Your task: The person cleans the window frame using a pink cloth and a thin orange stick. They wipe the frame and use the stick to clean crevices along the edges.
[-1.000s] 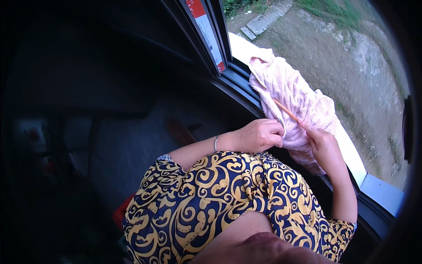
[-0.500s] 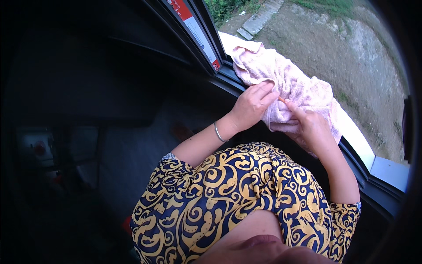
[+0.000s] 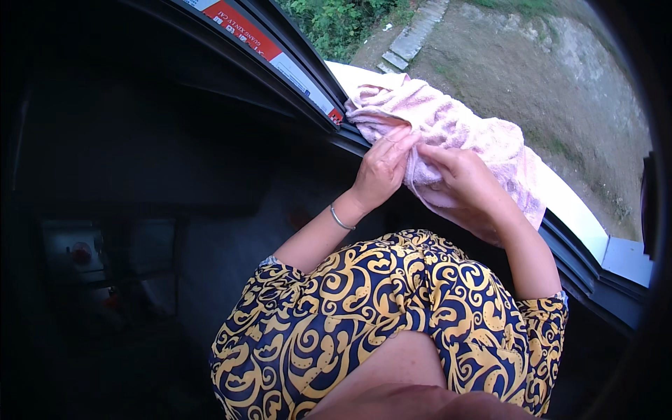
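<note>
A crumpled pale pink towel (image 3: 483,140) lies draped over the window sill, its near side hanging down inside. At the towel's left part, my left hand (image 3: 381,168) has its fingers pressed together on a raised fold; a metal bangle (image 3: 341,218) circles that wrist. My right hand (image 3: 465,175) meets it from the right, in front of the towel, thumb and index finger pinched close to the left fingertips. Whatever lies between the right fingertips is hidden by the fingers.
A dark window frame (image 3: 294,91) with a red and white label strip (image 3: 259,45) rises at upper left. The white outer sill (image 3: 574,210) runs down to the right. Outside are bare ground (image 3: 504,77), a stone path (image 3: 420,31) and green bushes (image 3: 343,24).
Both hands have shifted slightly left along the towel and drawn closer together. A thin orange piece seen between the fingertips is now out of sight. The view has turned a little.
</note>
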Available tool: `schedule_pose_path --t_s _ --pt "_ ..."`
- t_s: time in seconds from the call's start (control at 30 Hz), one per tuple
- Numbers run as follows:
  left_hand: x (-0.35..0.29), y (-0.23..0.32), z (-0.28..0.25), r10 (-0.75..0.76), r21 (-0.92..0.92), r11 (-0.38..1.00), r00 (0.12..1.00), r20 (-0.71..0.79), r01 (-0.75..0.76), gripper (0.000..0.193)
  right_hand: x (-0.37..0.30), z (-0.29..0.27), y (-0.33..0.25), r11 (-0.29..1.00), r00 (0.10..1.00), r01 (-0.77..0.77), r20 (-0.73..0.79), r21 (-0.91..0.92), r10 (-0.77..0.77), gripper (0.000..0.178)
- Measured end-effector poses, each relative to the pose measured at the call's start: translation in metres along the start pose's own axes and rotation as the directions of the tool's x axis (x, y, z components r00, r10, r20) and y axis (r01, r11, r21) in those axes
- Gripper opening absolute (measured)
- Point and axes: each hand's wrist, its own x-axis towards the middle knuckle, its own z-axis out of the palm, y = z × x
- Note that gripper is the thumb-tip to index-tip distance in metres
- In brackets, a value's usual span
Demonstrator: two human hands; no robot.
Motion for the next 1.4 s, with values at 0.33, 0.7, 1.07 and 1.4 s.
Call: schedule_pose_path --t_s 0.33,0.7,1.07,1.4 --pt "0.026 0.010 0.020 0.174 -0.095 0.981 0.984 0.041 -0.170 0.037 -0.023 -0.027 0.007 0.976 0.984 -0.176 -0.014 0.128 0.180 0.029" --pt "0.033 -0.038 -0.073 0.156 0.730 0.636 0.967 0.199 -0.253 0.033 -0.056 -0.074 0.036 0.796 0.846 -0.326 -0.219 0.510 0.486 0.034" --pt "0.030 -0.028 -0.017 -0.073 0.429 0.901 0.997 0.009 0.062 0.017 -0.017 -0.035 -0.006 0.958 0.954 -0.286 -0.095 0.002 0.285 0.044" --pt "0.048 -0.028 -0.071 0.110 0.805 0.541 0.969 0.220 -0.244 0.032 -0.052 -0.038 0.010 0.904 0.960 -0.210 -0.252 -0.372 0.119 0.016"
